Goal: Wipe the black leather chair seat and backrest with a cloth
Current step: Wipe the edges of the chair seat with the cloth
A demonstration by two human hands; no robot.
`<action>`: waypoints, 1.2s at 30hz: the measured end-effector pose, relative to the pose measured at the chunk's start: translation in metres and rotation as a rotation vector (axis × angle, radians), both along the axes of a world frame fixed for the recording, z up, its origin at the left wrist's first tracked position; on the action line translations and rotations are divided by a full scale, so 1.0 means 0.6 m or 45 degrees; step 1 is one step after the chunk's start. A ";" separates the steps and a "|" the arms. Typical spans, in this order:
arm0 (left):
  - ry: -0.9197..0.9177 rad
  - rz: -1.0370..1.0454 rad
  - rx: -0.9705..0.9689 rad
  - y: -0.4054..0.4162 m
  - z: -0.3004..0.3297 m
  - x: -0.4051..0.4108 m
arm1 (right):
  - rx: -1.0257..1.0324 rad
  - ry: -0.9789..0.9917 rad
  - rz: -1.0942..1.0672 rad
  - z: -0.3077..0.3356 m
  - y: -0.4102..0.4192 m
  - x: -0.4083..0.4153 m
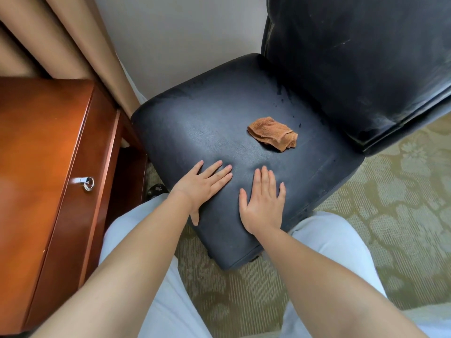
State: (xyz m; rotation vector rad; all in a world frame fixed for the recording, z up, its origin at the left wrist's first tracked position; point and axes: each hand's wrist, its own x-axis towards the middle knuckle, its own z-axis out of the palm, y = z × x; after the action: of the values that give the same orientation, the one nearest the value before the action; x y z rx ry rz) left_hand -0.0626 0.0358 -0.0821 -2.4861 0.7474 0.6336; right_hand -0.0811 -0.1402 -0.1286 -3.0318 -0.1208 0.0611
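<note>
A: Where's the cloth (273, 133)?

B: On the seat (195, 128), lying crumpled and folded over itself, toward the back of the cushion, near the backrest (353, 69) but not touching it. It's orange-brown.

A: Is either hand on the cloth?

B: No. Both hands are on the seat, nearer its front edge, well apart from the cloth. The left hand (202, 184) lies flat, palm down, fingers spread and pointing toward the cloth, thumb hanging over the front edge of the seat. It holds nothing.

A: And the right hand?

B: The right hand (263, 203) is also flat on the seat, palm down, fingers stretched out and close together, empty. It sits just beside the left one, the two not touching.

A: How does the seat look?

B: Dark leather, with a few darker spots and streaks at the back of the seat, between the cloth and the backrest. The backrest shows pale scuffs and streaks.

A: What's around the seat?

B: A wooden cabinet (44, 167) with a metal handle (86, 183) stands to the left of the seat, a beige curtain (73, 37) behind that. Patterned carpet (402, 191) lies to the right of the seat and under it. The person's pale trousers (324, 242) show at the seat's front corner.
</note>
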 end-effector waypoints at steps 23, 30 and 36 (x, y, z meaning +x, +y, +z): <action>0.018 0.074 -0.088 -0.034 -0.024 -0.008 | -0.035 -0.006 0.087 -0.005 -0.038 0.009; 0.000 0.136 -0.126 -0.069 -0.027 -0.017 | -0.054 0.001 0.134 -0.002 -0.070 0.014; -0.013 0.178 -0.111 -0.090 -0.026 -0.026 | 0.001 -0.011 0.159 -0.004 -0.088 0.015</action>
State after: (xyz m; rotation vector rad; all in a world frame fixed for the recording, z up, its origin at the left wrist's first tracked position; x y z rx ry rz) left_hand -0.0781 -0.0181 -0.0979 -2.6372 0.6128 0.6495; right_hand -0.0719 -0.1929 -0.1309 -3.0209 -0.3105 0.0578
